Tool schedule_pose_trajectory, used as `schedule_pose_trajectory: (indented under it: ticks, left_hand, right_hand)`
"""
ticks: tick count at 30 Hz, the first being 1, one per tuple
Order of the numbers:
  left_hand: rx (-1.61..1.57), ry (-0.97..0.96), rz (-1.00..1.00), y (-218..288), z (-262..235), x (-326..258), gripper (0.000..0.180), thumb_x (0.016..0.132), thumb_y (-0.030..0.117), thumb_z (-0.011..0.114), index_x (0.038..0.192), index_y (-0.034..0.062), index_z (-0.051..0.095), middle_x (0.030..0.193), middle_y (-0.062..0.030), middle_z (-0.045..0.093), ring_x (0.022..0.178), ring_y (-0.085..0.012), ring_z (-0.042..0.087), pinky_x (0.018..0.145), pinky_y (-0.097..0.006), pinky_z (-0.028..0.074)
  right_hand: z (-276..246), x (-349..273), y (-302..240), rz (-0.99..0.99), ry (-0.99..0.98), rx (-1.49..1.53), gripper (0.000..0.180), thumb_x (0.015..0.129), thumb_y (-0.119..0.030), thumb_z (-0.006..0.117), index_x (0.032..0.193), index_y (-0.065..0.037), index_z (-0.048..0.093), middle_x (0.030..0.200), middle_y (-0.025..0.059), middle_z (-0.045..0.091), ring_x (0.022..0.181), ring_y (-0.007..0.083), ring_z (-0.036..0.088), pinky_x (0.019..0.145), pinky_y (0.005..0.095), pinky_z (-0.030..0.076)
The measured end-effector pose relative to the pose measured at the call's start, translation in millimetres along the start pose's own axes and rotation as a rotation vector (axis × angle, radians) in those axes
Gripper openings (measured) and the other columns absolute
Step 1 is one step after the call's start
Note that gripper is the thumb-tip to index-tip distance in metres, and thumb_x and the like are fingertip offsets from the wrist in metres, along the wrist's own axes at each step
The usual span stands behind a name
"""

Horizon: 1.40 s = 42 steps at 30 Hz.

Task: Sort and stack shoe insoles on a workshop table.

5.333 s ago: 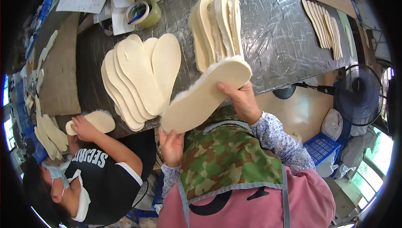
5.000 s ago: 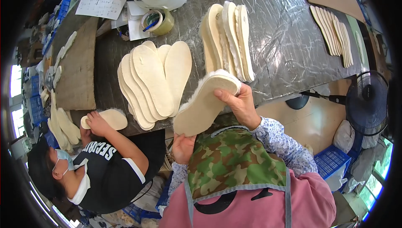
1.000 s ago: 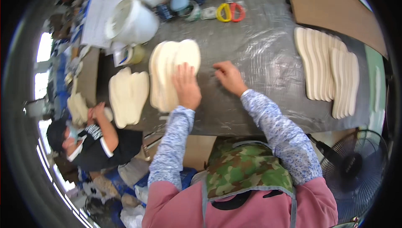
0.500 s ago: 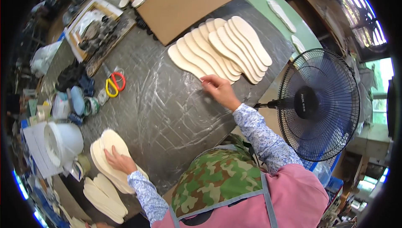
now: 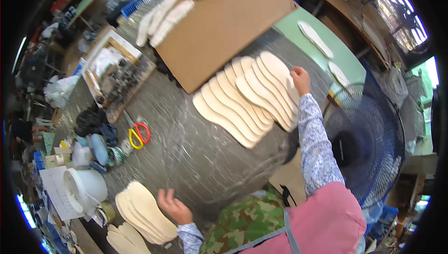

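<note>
Near the right edge of the desk [image 5: 182,137], the right hand [image 5: 301,80] is at the fanned insoles [image 5: 232,102], grip curled, pinching unclear; the left hand [image 5: 174,206], grip loosely spread, is beside stacked insoles [image 5: 145,209].

worktop [image 5: 186,160] glossy, creased, like plastic film; insoles [image 5: 279,71] matt, smooth-faced, felt-like — bucket [image 5: 93,189] smooth plastic; brown board [image 5: 224,30] matt; sleeve [image 5: 313,137] and apron [image 5: 247,219] printed cloth.
</note>
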<state>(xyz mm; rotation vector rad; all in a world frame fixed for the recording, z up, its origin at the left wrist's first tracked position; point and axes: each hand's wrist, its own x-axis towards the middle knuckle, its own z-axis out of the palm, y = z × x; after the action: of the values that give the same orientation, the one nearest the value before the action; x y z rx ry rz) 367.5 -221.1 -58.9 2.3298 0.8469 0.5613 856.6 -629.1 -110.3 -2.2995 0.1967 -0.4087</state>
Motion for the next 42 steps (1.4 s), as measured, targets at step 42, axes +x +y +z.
schedule_pose_trajectory:
  ticks: [42]
  left_hand:
    - [-0.211,-0.489,0.415,97,172,-2,0.018,0.077,0.0,0.058,0.091,0.0072,0.066,0.089,-0.0154,0.058,0.082,-0.0345,0.059,0.071,-0.043,0.048]
  right_hand:
    - [-119,227,-17,0.385,0.786,-0.24,0.025,0.085,-0.033,0.056,0.096,-0.019,0.073,0.099,0.0093,0.071,0.094,0.0304,0.066,0.087,0.0488,0.044]
